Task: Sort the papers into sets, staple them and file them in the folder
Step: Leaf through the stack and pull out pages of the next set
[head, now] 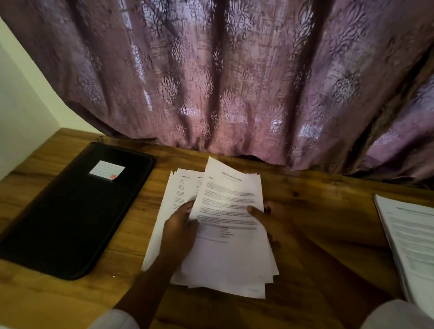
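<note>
Fingers (188, 207) of the left hand (180, 226) reach the left edge of the top sheet (228, 196) and their tips vanish beneath it, so I cannot tell whether they pinch it or only prop it. The right hand (274, 222) pinches the same sheet at its right edge, with the thumb (255, 211) laid on the print and the other fingers hidden below. That sheet sits tilted above the papers (217, 273), a loose fan lying mid-table (327, 195) between the folder (69, 211) and a pile (418, 241). The folder lies flat and shut to the left, and the pile of printed pages lies well apart to the right. This looks like the sorting step: one page is held up to be read and assigned, no stapler is in view, and nothing appears to be filed. The next move likely calls for matching the heading to a set, then carrying the page clear without dragging the sheets under it. Both forearms come in from the near edge and converge on the page, the left palm down, the right turned inward.
</note>
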